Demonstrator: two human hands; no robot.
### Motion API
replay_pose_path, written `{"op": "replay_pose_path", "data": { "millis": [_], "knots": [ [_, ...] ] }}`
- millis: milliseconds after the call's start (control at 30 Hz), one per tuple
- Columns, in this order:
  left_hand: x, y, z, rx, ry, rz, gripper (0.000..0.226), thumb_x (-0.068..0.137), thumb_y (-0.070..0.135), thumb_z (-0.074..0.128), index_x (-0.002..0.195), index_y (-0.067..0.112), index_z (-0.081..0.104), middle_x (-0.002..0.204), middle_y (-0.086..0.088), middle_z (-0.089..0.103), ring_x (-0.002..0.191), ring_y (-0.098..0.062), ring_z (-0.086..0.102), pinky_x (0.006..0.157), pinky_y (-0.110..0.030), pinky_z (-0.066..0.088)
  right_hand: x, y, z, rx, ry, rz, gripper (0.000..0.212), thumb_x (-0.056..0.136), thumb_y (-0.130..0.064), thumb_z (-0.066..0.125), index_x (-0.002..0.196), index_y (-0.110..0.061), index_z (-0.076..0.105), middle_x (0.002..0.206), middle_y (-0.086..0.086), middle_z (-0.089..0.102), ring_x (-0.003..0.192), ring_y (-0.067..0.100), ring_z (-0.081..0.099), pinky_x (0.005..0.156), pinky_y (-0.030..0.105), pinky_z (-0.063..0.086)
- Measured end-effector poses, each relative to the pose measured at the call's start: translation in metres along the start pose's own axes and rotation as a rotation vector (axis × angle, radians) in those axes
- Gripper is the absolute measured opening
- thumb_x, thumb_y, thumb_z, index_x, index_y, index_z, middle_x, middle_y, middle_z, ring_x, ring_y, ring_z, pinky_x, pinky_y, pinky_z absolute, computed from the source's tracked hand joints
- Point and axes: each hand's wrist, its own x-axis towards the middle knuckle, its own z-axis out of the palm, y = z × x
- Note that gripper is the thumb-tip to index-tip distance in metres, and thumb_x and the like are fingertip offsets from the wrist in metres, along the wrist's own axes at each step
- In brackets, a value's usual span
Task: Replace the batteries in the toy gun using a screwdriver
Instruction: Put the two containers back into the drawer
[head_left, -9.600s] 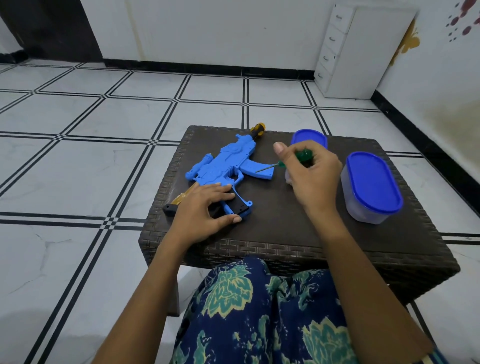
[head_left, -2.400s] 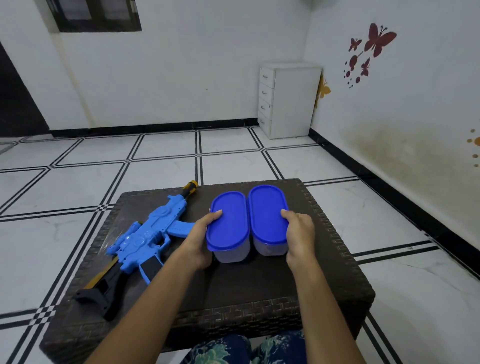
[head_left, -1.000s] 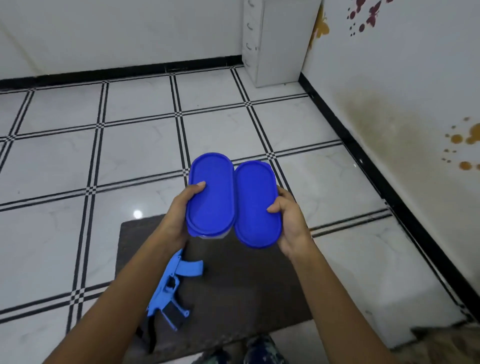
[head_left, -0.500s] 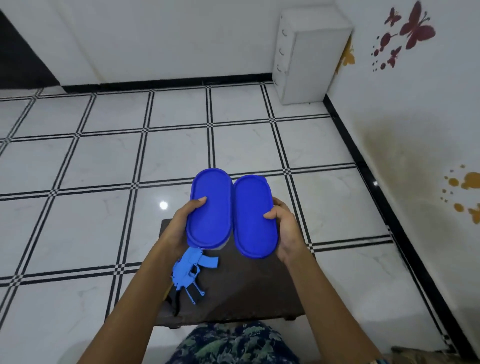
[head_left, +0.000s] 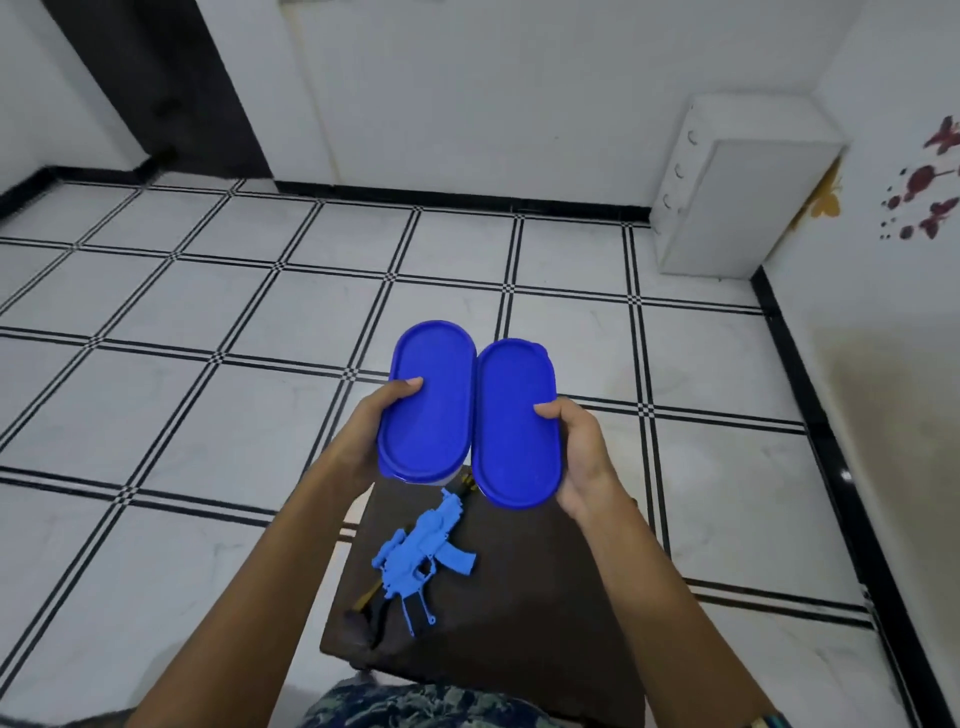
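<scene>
Blue gun (head_left: 423, 558) lies flat on the dark worktop (head_left: 545, 597), untouched. You hold two lidded boxes above it, side by side. Left grip (head_left: 363, 436) clasps left box (head_left: 428, 400) and right grip (head_left: 582, 457) clasps right box (head_left: 514, 421). Likely a supplies step; next, set both down clear of the gun. One gun, no screwdriver visible.

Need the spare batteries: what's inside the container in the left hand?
Its blue lid is on; only a sliver of pale wall shows beneath. Contents are hidden.
</scene>
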Motion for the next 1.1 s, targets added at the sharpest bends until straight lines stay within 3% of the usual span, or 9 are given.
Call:
{"op": "replay_pose_path", "data": {
  "millis": [167,400,567,800,1100],
  "knots": [
    [0.003,0.012,-0.036,-0.036,0.035,0.01,0.038,0.086,0.031,0.062,0.118,0.011,0.061,0.107,-0.011,0.07,0.088,-0.027,0.068,0.062,-0.033,0.056,0.015,0.01,0.037,-0.061,-0.017,0.045,0.037,0.085,-0.025,0.066,0.118,-0.01,0.067,0.118,0.015,0.07,0.109,0.037,0.064,0.095,0.052,0.05],
    [0.016,0.046,-0.104,-0.018,-0.005,0.018,0.038,0.086,0.032,0.062,0.119,0.012,0.061,0.11,-0.011,0.069,0.092,-0.027,0.068,0.066,-0.034,0.056,0.044,0.038,0.102,-0.104,0.021,0.035,0.035,0.084,-0.031,0.073,0.116,-0.015,0.069,0.112,0.01,0.073,0.109,0.035,0.067,0.098,0.054,0.051],
    [0.025,0.086,-0.192,0.037,-0.034,-0.002,0.048,0.083,0.034,0.067,0.124,0.012,0.059,0.12,-0.014,0.066,0.102,-0.032,0.065,0.074,-0.038,0.055,0.065,0.083,0.178,-0.057,0.082,0.011,0.042,0.083,-0.033,0.074,0.12,-0.014,0.067,0.115,0.012,0.072,0.11,0.037,0.065,0.096,0.055,0.051],
    [0.017,0.158,-0.298,0.074,-0.082,-0.059,0.037,0.087,0.03,0.063,0.119,0.012,0.061,0.111,-0.01,0.07,0.093,-0.027,0.068,0.068,-0.035,0.057,0.087,0.141,0.293,0.013,0.155,-0.015,0.042,0.084,-0.033,0.073,0.121,-0.014,0.066,0.116,0.012,0.071,0.11,0.037,0.066,0.091,0.052,0.055],
    [0.015,0.204,-0.392,0.055,-0.03,-0.077,0.043,0.083,0.032,0.067,0.12,0.012,0.061,0.115,-0.012,0.069,0.1,-0.031,0.066,0.074,-0.039,0.055,0.116,0.173,0.381,-0.034,0.138,-0.014,0.038,0.087,-0.032,0.07,0.119,-0.012,0.067,0.115,0.014,0.071,0.107,0.036,0.067,0.088,0.05,0.056]
  ]
}}
